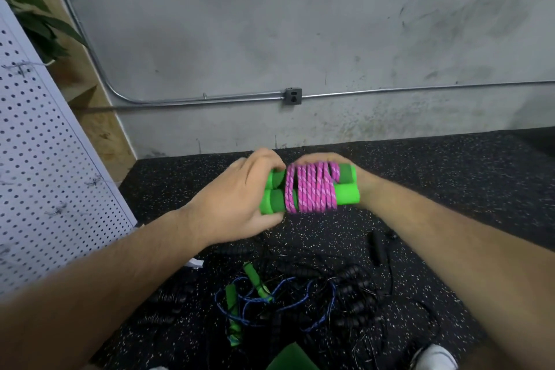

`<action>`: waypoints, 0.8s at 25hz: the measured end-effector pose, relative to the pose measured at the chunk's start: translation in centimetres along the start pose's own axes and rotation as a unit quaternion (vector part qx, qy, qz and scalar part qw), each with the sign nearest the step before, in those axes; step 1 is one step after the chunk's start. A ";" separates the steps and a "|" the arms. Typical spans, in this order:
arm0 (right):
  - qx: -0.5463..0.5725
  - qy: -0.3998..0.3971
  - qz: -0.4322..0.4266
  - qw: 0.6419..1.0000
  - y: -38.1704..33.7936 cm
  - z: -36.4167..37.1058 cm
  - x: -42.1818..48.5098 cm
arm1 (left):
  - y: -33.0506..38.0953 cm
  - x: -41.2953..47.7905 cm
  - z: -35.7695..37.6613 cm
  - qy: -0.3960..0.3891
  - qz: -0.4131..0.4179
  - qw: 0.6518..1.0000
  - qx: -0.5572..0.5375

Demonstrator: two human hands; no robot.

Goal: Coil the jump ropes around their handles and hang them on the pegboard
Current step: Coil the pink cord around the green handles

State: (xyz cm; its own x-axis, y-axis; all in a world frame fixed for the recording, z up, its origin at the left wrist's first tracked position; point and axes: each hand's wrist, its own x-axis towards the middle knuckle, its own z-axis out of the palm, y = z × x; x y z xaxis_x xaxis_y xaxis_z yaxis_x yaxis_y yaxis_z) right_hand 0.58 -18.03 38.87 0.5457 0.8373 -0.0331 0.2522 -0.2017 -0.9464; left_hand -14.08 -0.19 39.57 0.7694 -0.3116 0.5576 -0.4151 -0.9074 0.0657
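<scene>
Two green foam handles (348, 197) lie side by side, horizontal, just off frame centre toward 5 o'clock, held in the air above the floor. Pink jump rope (309, 192) is coiled around both in roughly eight turns, tight, covering the middle; the bare handle ends stick out at 3 and 9 o'clock.

Left hand (237, 198) grips the 9 o'clock ends, fingers curled round them, thumb under. Right hand (322, 158) sits behind the bundle, mostly hidden by it; its fingers come over the top at 12 o'clock onto the coil, heel of the hand behind the 3 o'clock ends. It reads as holding the bundle. The rope's free end is not visible.

White pegboard (45, 174) is at 9 o'clock, leaning in frame, with several wire hooks (94, 182) on it, all bare. It is well apart from the bundle.

At 6 o'clock on the speckled rubber floor (450, 174): a tangled pile, blue rope with green handles (255, 282) over black ropes (348, 294). A loose black handle (378, 249) lies at 5 o'clock of the bundle.

Wall at 12 o'clock: grey outlet box (292, 96) on a metal conduit (210, 98). Plant leaves (36, 18) at 10 o'clock. White shoe (435, 357) at the bottom edge, 5 o'clock.
</scene>
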 end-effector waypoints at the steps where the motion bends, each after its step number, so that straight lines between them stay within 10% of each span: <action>1: -0.030 0.016 0.024 0.999 0.8 1.2 0.3 | -0.2 0.1 -0.2 0.016 -0.030 0.999 0.005; 9: -0.260 0.228 -0.210 0.914 -2.2 8.3 -0.2 | -2.6 1.6 0.1 0.124 -0.345 0.890 -0.272; 20: -0.119 0.312 -0.264 0.905 -5.2 4.8 -0.2 | -1.6 2.9 -1.3 0.133 -0.325 0.739 -0.575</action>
State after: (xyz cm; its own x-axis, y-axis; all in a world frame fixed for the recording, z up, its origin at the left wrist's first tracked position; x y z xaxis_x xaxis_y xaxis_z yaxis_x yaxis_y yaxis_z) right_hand -4.74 -14.73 42.22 0.6250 0.4129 0.6624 0.7341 -0.0224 -0.6787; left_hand -11.86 0.71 42.15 0.9284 0.2905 0.2315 -0.2551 0.0457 0.9658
